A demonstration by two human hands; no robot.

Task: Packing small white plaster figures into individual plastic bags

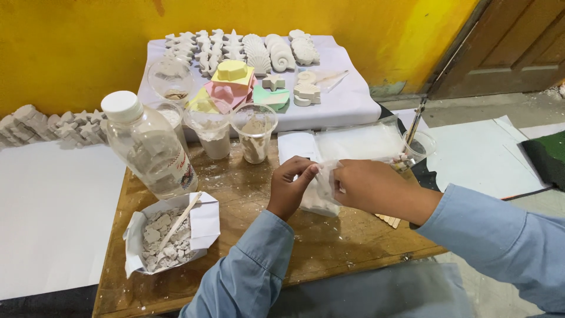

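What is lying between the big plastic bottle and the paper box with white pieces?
Only bare wooden table lies between bottle and box, in the head view.

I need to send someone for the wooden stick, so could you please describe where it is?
On the wooden table, look at the near left corner below the big plastic bottle. A white paper box of grey chips sits there; the pale wooden stick leans out of it.
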